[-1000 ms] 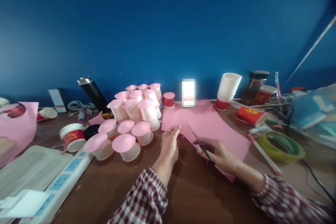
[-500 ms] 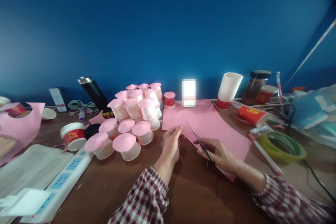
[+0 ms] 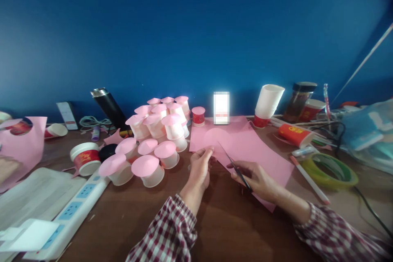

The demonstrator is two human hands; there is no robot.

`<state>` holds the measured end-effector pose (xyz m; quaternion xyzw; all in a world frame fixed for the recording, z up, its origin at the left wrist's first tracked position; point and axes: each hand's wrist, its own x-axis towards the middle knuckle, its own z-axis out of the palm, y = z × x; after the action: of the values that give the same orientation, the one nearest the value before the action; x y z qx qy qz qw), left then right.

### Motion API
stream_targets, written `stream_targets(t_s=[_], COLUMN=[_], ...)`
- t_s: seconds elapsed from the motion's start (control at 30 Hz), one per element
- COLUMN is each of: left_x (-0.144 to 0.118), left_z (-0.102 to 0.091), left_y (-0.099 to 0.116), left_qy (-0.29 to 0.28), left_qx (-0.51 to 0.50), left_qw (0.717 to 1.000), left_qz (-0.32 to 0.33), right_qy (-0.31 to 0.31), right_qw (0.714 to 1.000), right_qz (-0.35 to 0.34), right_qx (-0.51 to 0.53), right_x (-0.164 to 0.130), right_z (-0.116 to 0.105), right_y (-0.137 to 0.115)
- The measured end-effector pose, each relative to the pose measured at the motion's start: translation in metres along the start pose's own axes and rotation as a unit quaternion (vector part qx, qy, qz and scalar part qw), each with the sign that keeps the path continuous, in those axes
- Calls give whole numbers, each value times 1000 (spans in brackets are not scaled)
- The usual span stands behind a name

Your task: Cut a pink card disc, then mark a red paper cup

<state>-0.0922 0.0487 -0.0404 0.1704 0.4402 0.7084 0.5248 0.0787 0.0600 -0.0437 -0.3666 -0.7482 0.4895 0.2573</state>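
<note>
My left hand (image 3: 201,166) is closed, its thumb and fingertips pinching the edge of a round-edged piece of pink paper (image 3: 217,137). To its right, my right hand (image 3: 253,178) grips dark-handled scissors (image 3: 235,165), the thin blades pointing up and left toward that paper. The handles are partly covered by my fingers. Behind and under this lies a large pink paper sheet (image 3: 270,157) on the brown table (image 3: 215,225). Left of my left hand stand several upturned white paper cups (image 3: 152,177) topped with shallow pink paper cones (image 3: 147,166).
A power strip (image 3: 72,209) with a white plug lies at left. Another person's hand (image 3: 9,168) is beside cut pink paper (image 3: 33,147) at the far left. At right are stacked cups (image 3: 269,104), a lying red cup (image 3: 295,135), a marker (image 3: 310,180) and green tape (image 3: 328,172).
At the far left, the cut pink paper has shifted slightly left, showing more of the lying cup beside it. My hands and the scissors are almost unchanged.
</note>
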Motion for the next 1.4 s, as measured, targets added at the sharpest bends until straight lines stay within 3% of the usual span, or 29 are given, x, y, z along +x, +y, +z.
stream_targets(t_s=[0.57,1.13,1.4], left_x=[2,3,2], left_z=[-2,-4,-4], left_y=[1,1,1], left_qy=[-5,-1,-8], left_qx=[9,12,18], left_qw=[1000,1000,1000], left_qz=[-2,-15,-6], right_qy=[1,12,8], right_qw=[997,998,998], right_qz=[37,38,50], right_qx=[68,39,37], right_x=[-1,-1,0], right_z=[2,2,-1], right_y=[-1,-8,2])
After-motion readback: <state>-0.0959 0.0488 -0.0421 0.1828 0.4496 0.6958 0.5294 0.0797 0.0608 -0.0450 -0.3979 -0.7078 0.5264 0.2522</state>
